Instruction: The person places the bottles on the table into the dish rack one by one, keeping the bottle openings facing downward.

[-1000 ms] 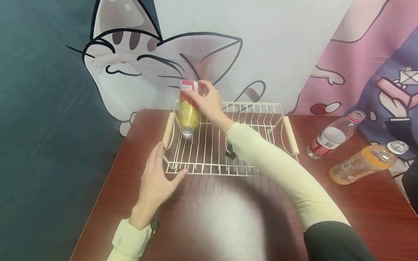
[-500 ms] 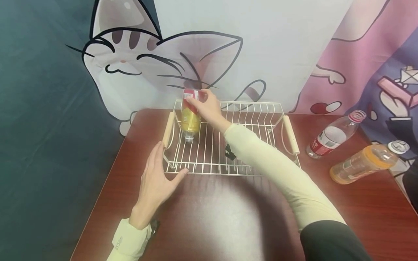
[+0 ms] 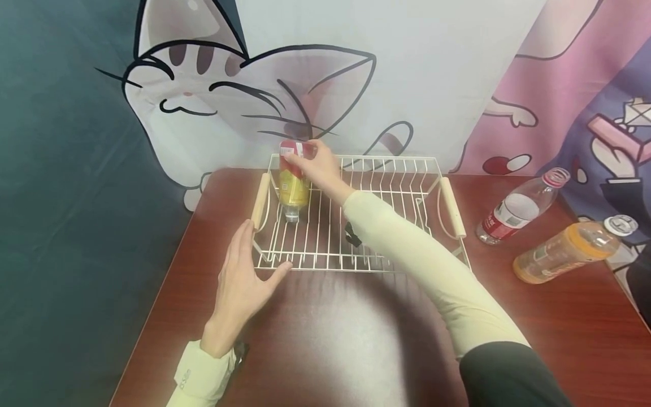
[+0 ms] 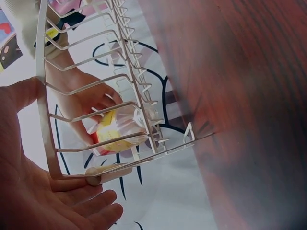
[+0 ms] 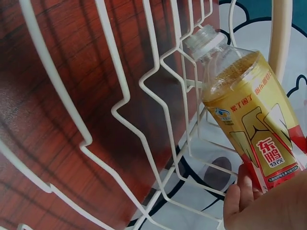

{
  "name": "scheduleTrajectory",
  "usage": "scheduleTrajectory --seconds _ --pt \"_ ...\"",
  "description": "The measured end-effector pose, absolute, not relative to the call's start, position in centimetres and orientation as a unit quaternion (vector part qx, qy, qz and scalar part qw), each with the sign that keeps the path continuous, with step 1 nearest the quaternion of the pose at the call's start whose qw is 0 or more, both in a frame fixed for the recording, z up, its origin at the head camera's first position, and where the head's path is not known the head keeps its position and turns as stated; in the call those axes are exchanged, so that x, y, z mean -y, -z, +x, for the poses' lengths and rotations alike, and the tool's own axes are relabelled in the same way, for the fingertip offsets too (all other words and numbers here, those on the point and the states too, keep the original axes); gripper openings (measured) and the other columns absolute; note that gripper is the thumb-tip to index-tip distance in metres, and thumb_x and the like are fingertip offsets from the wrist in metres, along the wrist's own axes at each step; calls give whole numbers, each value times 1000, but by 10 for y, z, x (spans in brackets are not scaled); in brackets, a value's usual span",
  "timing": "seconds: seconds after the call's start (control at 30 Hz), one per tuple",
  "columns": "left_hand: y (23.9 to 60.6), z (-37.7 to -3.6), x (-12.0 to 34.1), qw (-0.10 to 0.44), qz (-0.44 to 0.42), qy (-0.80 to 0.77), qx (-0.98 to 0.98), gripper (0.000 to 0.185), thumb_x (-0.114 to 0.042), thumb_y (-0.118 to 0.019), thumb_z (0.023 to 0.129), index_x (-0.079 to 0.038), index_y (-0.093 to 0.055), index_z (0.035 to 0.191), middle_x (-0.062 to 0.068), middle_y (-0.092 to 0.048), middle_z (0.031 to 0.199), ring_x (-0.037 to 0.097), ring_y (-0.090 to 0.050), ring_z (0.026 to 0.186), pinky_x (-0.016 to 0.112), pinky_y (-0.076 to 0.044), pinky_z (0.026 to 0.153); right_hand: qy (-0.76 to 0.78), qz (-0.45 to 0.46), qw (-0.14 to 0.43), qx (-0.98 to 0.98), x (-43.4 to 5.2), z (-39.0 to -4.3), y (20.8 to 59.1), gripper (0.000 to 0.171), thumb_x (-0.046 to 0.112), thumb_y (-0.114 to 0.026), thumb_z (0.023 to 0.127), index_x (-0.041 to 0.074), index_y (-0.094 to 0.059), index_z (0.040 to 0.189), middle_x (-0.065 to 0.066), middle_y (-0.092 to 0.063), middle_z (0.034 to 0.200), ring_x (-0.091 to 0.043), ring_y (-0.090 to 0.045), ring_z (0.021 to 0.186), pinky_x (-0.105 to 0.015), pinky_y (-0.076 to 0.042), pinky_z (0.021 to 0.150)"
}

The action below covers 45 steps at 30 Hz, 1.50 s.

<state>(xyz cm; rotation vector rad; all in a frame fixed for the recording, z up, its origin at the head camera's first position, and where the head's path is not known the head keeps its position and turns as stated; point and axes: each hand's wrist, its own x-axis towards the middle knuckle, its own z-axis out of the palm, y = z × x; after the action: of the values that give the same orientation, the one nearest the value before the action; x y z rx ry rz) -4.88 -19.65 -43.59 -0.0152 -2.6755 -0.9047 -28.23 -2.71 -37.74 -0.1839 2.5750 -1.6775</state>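
While the right hand (image 3: 321, 168) grips the upside-down Dongpeng drink bottle (image 3: 294, 191) at the left end of the wire rack (image 3: 452, 208), the left hand (image 3: 241, 289) has straight fingers. The bottle's likely light, slippery, best held mid-label.

We note rack (image 3: 454, 208) on counter (image 3: 351, 322), left bottle (image 3: 294, 186) within its left end, rear bottle (image 3: 516, 212) and front bottle (image 3: 569, 252) rightward.

Glare whitens the table (image 3: 351, 339) in front of the rack (image 3: 452, 208), beside a soft shadow; beneath the rack, wire shadows stripe the table. The left wrist view looks hazy.
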Motion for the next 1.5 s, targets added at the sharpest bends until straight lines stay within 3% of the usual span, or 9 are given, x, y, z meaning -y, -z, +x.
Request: scheduleTrajectory --seconds 0.7,1.3,1.5 --pt "434 -50 196 155 -3 311 938 113 -56 -87 89 -7 -31 174 15 -35 178 40 -40 160 77 -49 108 491 -105 48 -863 20 -287 378 85 53 -78 100 2 -50 163 -22 -56 156 -34 -55 142 -50 -49 119" --pt "433 -51 195 155 -9 313 937 112 -55 -87 89 -6 -32 174 16 -35 177 41 -41 159 77 -48 109 494 -104 46 -862 12 -287 371 92 52 -78 100 0 -42 166 -23 -50 166 -37 -51 152 -50 -45 125" --pt "434 -51 197 151 -9 321 935 111 -52 -87 90 -6 -30 174 16 -35 177 40 -40 159 77 -48 109 488 -104 48 -865 -4 -284 358 95 58 -74 102 3 -37 170 -20 -42 173 -36 -46 156 -51 -42 127"
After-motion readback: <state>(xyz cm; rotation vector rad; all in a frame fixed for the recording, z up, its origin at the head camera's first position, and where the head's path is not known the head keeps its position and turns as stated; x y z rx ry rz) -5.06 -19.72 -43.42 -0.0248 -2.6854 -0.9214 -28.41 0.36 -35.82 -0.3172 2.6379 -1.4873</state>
